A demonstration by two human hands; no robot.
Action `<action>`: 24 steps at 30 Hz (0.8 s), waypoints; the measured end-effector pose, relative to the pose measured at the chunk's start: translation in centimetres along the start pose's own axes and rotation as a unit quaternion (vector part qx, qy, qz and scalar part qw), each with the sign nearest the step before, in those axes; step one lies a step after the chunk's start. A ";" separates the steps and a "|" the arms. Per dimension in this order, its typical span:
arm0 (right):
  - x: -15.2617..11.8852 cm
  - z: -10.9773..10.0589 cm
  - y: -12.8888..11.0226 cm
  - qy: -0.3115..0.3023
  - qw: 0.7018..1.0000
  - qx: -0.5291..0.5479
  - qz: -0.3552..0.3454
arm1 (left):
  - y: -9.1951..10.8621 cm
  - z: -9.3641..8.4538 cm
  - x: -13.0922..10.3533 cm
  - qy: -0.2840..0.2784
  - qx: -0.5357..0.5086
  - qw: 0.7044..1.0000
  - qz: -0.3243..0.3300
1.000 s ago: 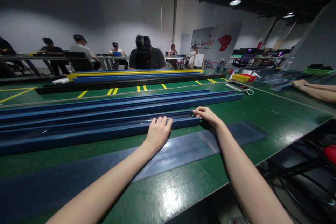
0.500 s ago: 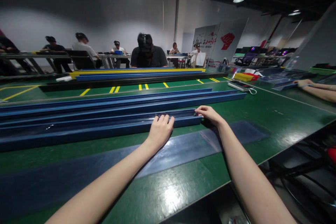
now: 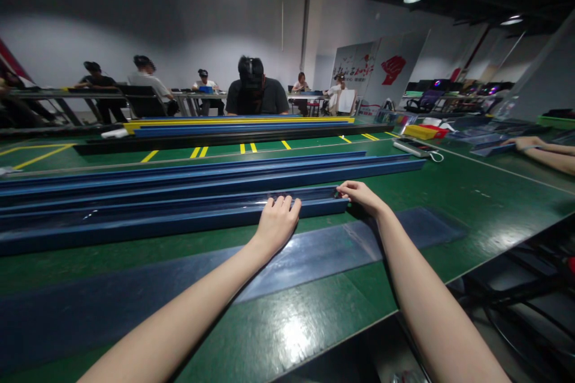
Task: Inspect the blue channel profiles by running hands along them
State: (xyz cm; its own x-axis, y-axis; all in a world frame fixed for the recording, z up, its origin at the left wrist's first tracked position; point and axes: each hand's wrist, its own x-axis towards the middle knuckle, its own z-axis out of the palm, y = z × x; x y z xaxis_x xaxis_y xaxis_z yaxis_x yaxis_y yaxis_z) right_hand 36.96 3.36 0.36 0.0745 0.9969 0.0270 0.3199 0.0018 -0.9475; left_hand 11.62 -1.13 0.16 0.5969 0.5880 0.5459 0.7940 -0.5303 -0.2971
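Note:
A long blue channel [image 3: 148, 221] lies lengthwise on the green table, with shiny clear film visible inside it. My left hand [image 3: 277, 221] is closed over the channel's near wall, its fingertips reaching into the trough. At the channel's right end, my right hand [image 3: 360, 194] is closed in a pinch. Whatever sits between those fingertips is small, and I cannot make it out. Under my forearms a flat, clear plastic strip [image 3: 309, 257] lies along the table.
More blue channels [image 3: 269, 173] lie just beyond. Farther back are yellow strips [image 3: 242, 121] and a black strip [image 3: 179, 142]. A phone-like device [image 3: 411, 147] and a yellow tray [image 3: 422, 132] are at right. Another person's hand [image 3: 527, 142] works there. A person [image 3: 258, 93] sits opposite.
The view has shifted very slightly. Both hands stay at the same places on the blue channel.

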 end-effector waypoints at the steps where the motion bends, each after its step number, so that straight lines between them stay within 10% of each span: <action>1: 0.0 0.0 0.0 -0.002 1.000 0.000 -0.001 | 0.0 0.0 0.0 -0.001 0.000 1.000 0.000; 24: -0.1 0.1 -0.2 -0.003 1.000 -0.021 -0.007 | 0.1 0.1 0.0 -0.001 -0.004 1.000 -0.001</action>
State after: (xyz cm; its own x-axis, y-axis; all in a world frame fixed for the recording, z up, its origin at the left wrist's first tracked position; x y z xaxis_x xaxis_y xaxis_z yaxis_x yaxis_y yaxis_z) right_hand 36.76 3.24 0.49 0.0649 0.9971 0.0386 0.3607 0.0126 -0.9326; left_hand 11.72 -1.13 0.07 0.5954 0.5898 0.5455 0.7944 -0.5336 -0.2901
